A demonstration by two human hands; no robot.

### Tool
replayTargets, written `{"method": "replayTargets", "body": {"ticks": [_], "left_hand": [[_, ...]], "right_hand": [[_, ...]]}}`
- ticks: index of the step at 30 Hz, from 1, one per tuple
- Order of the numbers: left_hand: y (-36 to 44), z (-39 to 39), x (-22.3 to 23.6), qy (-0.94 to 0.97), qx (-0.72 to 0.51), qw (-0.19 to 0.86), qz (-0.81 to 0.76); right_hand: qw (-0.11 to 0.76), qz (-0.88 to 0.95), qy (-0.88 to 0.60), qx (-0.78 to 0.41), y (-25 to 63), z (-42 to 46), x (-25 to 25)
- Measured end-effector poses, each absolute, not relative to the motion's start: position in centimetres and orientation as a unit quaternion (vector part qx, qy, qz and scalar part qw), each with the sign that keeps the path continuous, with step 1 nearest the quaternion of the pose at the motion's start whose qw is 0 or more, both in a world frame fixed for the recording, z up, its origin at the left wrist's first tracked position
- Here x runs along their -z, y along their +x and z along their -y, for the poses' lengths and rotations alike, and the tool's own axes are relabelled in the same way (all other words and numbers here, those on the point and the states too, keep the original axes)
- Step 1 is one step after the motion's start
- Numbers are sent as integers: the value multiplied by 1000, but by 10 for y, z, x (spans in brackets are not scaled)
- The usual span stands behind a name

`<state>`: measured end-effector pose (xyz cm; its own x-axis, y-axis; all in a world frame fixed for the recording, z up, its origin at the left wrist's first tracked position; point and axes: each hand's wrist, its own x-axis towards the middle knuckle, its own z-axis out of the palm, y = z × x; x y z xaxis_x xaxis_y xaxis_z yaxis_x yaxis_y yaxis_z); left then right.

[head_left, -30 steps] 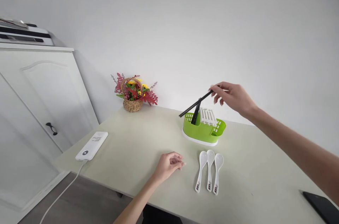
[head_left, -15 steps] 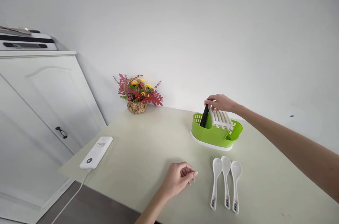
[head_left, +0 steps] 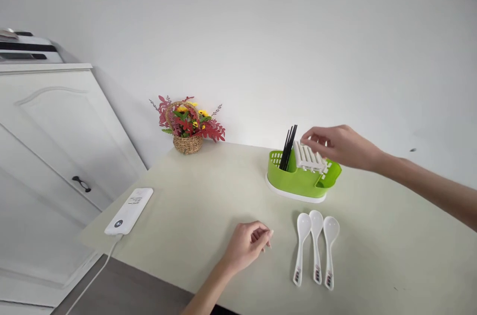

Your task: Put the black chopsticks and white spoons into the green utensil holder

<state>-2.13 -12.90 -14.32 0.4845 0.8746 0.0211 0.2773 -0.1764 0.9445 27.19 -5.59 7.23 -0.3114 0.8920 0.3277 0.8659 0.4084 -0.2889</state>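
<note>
Several black chopsticks [head_left: 288,148] lean upright in the left compartment of a green utensil holder [head_left: 294,183] with a white base. My right hand [head_left: 337,142] is in the air over the holder's right side, close to its white slatted rack [head_left: 308,157], apart from the chopsticks. Its fingers are loosely bent with a gap at the thumb, and nothing shows in them. My left hand [head_left: 246,245] rests on the table with its fingers curled closed and nothing visible in them. To its right lie three white spoons [head_left: 315,245], bowls pointing away from me.
A wicker basket of artificial flowers [head_left: 188,143] stands by the wall. At the table's left edge lies a white power bank [head_left: 129,211] with a cable [head_left: 95,273]. A white cabinet [head_left: 55,156] stands left of the table [head_left: 194,215].
My right hand has let go of the chopsticks, which stay in the holder, and has moved right and towards me. My left hand keeps its place on the table. The view has shifted slightly.
</note>
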Motion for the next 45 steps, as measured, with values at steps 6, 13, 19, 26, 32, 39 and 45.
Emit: {"method": "replayTargets", "body": {"ticks": [6, 13, 19, 26, 32, 39, 45], "left_hand": [[-20, 126, 143, 726, -300, 473, -399], [-18, 126, 146, 730, -315, 457, -399], [-18, 125, 150, 724, -323, 458, -403], [-19, 127, 150, 722, -325, 460, -402], [-19, 127, 151, 721, -329, 456, -405], [-20, 125, 155, 719, -335, 455, -405], [-21, 127, 151, 718, -336, 460, -400]], "right_hand": [[75, 881, -461, -73, 277, 149, -39], [-30, 822, -564, -64, 329, 168, 44], [70, 754, -615, -221, 348, 146, 100], [107, 665, -660, -331, 341, 123, 133], [139, 636, -653, -387, 345, 120, 137], [183, 630, -611, -443, 371, 148, 79], [297, 661, -637, -261, 355, 158, -30]]}}
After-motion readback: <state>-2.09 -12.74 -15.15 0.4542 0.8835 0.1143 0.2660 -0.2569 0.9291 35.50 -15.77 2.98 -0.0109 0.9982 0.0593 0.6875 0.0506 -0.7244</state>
